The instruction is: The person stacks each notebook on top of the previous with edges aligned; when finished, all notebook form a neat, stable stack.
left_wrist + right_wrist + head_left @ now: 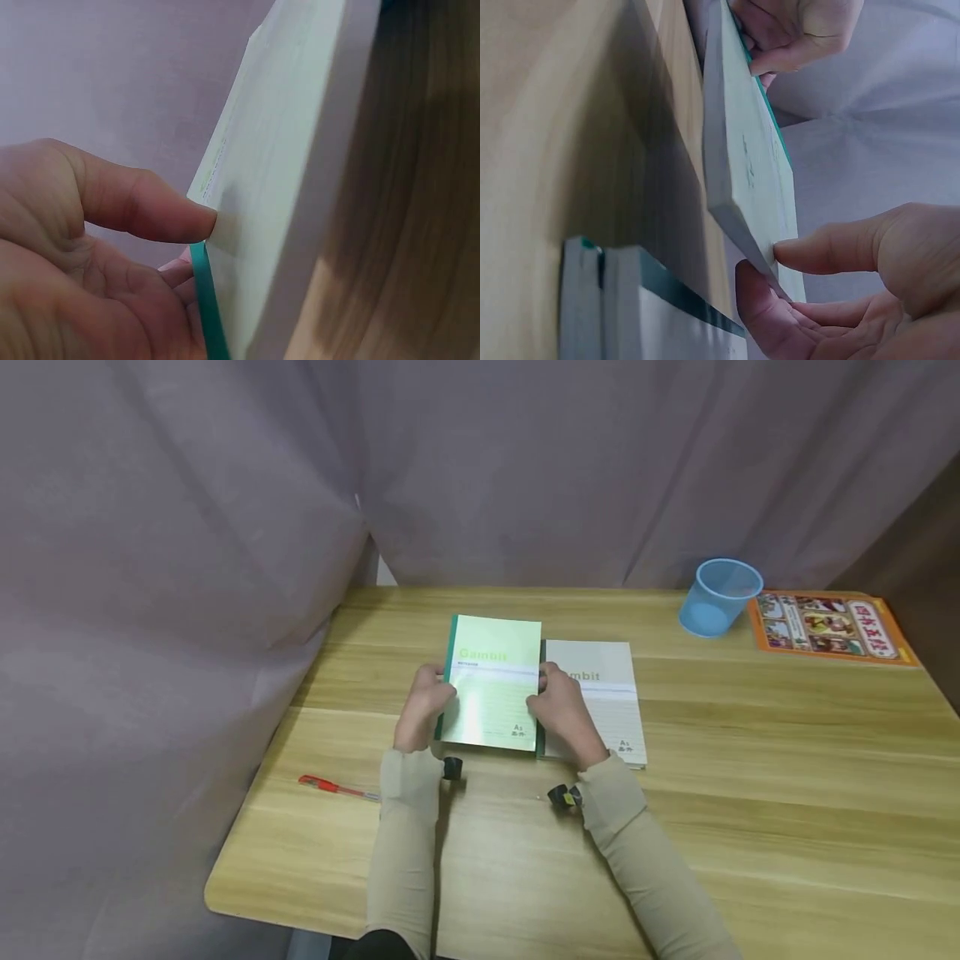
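Note:
A pale green notebook (491,706) with a dark green spine is held above the table by both hands, its front cover facing up. On the spine side my left hand (424,703) pinches the edge, thumb on the cover and fingers beneath. My right hand (564,706) grips the opposite edge the same way, as the right wrist view shows from the side. Just right of it lies a grey-covered notebook (611,714), partly hidden behind my right hand. In the right wrist view, two stacked notebooks (622,300) show there, with dark green spines.
On the wooden table (750,793), a red pen (333,787) lies left of my left sleeve. Toward the back right stands a blue plastic cup (716,602), beside an orange printed booklet (832,627). Grey curtains (510,468) hang behind the table and along its left side.

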`<state>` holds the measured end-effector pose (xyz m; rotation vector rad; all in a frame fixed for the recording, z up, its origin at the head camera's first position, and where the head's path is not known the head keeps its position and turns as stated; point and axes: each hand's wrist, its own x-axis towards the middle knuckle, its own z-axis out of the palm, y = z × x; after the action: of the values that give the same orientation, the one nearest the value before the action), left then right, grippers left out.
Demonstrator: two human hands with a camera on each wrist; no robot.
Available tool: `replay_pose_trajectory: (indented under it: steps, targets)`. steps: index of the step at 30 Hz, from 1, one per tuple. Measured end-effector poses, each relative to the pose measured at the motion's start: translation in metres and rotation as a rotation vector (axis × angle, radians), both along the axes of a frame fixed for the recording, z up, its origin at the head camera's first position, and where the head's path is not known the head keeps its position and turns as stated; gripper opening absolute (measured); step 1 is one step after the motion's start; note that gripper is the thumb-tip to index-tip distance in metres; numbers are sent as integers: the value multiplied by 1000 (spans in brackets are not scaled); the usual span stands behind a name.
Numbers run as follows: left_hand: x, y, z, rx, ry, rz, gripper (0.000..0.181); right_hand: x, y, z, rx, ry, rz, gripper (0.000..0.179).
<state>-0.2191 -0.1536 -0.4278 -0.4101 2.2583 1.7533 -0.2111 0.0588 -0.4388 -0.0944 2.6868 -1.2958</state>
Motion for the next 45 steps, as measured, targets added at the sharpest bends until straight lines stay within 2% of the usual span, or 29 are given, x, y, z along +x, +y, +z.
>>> replay_pose_trajectory:
  steps: [3,10,17,26,36,45]
  targets:
    - [0,2,0,-2,16,-20,62,0,3,2,13,-3,-2,60]
    - [0,11,-2,-83,35,-44,60,1,13,9,-6,0,-5,60]
    - [2,24,-1,0,18,-66,66,0,30,12,4,26,-32,64]
    - [3,44,-3,-4,50,-73,59,0,49,17,13,2,-78,65]
    - [5,57,0,49,91,-86,59,4,66,24,-48,12,-109,59]
    - [6,71,1,112,107,-125,57,11,85,30,-81,-1,-128,59]
